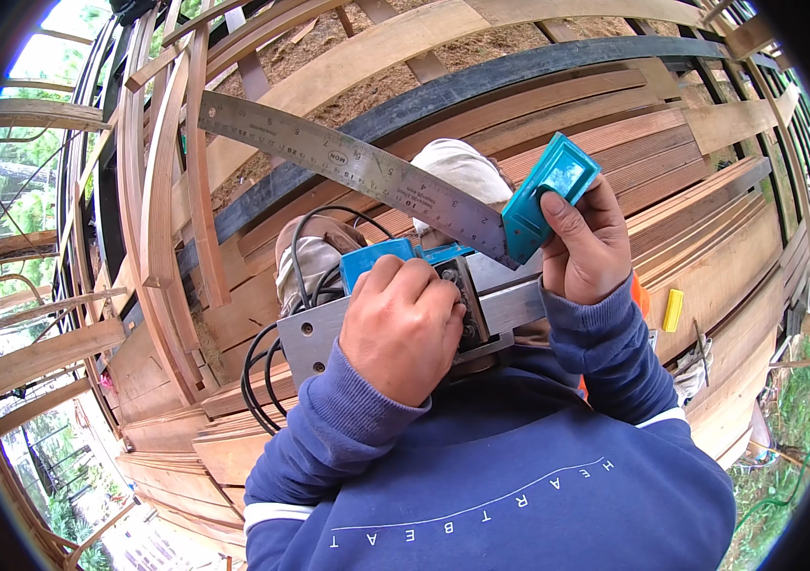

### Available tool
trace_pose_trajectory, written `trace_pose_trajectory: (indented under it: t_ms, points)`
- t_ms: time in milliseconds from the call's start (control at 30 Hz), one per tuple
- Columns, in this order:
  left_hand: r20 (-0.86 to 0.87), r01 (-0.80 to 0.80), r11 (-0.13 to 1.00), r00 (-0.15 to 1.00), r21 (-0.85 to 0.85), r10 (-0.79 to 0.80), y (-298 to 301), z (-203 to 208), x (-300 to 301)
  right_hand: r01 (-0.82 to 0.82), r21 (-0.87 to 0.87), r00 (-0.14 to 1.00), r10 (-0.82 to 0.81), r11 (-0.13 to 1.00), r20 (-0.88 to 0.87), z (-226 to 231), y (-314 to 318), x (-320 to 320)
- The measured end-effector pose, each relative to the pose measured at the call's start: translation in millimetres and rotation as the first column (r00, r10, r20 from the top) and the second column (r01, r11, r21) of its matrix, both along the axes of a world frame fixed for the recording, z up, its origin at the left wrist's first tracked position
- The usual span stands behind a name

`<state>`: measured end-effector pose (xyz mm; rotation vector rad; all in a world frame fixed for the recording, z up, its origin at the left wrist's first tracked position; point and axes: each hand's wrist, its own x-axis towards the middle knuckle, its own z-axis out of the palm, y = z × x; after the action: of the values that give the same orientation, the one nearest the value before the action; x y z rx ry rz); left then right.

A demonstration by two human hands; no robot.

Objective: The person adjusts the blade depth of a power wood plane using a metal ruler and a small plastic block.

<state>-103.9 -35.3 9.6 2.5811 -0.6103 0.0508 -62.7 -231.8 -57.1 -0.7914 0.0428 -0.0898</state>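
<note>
An electric hand planer (511, 306) with a metal sole and a blue body lies across my lap, sole up. My left hand (400, 324) is closed over it, fingers curled by the dark cutter drum (468, 303); what the fingertips press on is hidden. In my right hand (584, 240) is a try square, held by its teal handle (543, 195) between thumb and fingers. Its long steel blade (348, 169) slants away to the far left, above the planer and my knees.
Black cable (251, 373) loops beside the planer's left end. Stacked wooden boards (614, 152) lie under and around me. Upright timber strips (165, 190) stand on the left. A yellow block (673, 310) rests on boards at right, near a thin pointed tool (703, 350).
</note>
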Motion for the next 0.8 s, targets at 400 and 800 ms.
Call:
trace_pose_trajectory:
  t_ms: [400, 800]
  points:
    - [-0.057, 0.092, 0.995, 0.994, -0.044, -0.095, 4, 4, -11, -0.014, 0.011, 1.0, 0.014, 1.0, 0.0, -1, 0, 0]
    - [-0.032, 0.084, 0.996, 0.996, -0.038, -0.086, 1, 0, -14, -0.007, -0.004, 1.0, 0.007, 1.0, 0.004, -2, -1, -1]
